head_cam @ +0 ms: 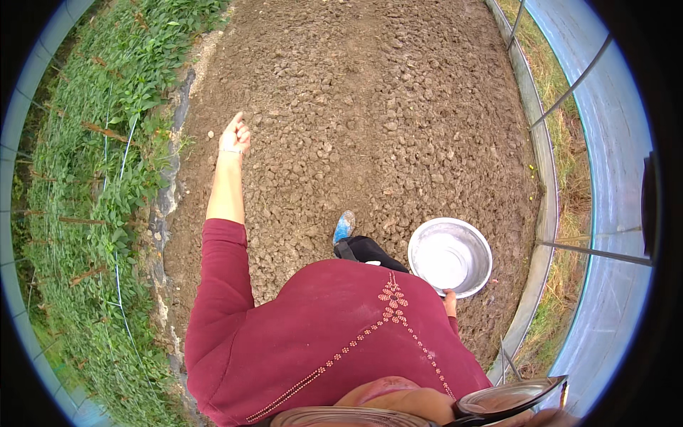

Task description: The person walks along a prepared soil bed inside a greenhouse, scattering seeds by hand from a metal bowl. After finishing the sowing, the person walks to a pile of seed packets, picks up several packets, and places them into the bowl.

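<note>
My left arm reaches forward over the tilled soil [320,155]. My left hand [235,134] has one finger stretched out and the others bent; nothing shows in it. A band circles that wrist. At my right side, my right hand [450,302] grips the near rim of a round metal basin [480,264]. The inside of the basin looks bright and pale; whether a thin layer of something lies in it, I cannot tell. Part of the right hand is hidden by the basin and my maroon top [331,331].
Leafy green plants [144,91] with support strings line the left, edged by dark plastic sheeting [165,197]. A low board edging [547,213] and metal poles [592,251] run along the right, before blue film [619,187]. My blue boot [344,227] stands on clumpy soil.
</note>
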The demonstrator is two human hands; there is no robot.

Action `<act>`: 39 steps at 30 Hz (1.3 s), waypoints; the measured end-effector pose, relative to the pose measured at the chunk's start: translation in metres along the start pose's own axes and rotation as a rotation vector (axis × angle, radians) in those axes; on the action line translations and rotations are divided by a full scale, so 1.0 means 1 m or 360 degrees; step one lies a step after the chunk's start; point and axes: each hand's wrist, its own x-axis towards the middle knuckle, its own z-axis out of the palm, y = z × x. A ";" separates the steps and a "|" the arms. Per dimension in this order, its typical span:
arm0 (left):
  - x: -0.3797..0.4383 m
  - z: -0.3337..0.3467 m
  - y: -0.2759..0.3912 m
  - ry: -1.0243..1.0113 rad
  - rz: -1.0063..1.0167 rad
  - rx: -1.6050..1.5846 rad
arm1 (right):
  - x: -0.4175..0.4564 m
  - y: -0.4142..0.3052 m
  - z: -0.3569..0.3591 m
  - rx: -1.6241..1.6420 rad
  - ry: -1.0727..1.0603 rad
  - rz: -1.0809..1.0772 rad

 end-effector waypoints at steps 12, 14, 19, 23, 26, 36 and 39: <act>-0.169 -0.263 -0.151 0.2094 -0.0789 -0.0056 | 0.077 -0.177 0.163 -0.0131 0.0060 0.0150; -0.092 -0.238 -0.136 0.2074 -0.0576 -0.0091 | 0.091 -0.212 0.202 -0.0143 0.0010 0.0079; 0.230 -0.099 -0.062 0.1264 0.0261 -0.0364 | 0.070 -0.309 0.366 -0.0264 -0.0074 -0.0158; 0.434 0.250 0.050 -0.0135 0.0627 -0.0135 | 0.014 -0.392 0.479 -0.0082 -0.0020 -0.0188; 0.488 0.423 0.103 -0.0577 0.0771 0.0226 | 0.013 -0.421 0.530 -0.0057 -0.0051 -0.0209; 0.653 0.450 -0.055 -0.0086 -0.0113 0.0944 | 0.115 -0.483 0.632 -0.0093 -0.0214 0.0116; 0.702 0.428 -0.093 0.0450 -0.0194 0.1283 | 0.159 -0.476 0.653 -0.0151 -0.0032 -0.0133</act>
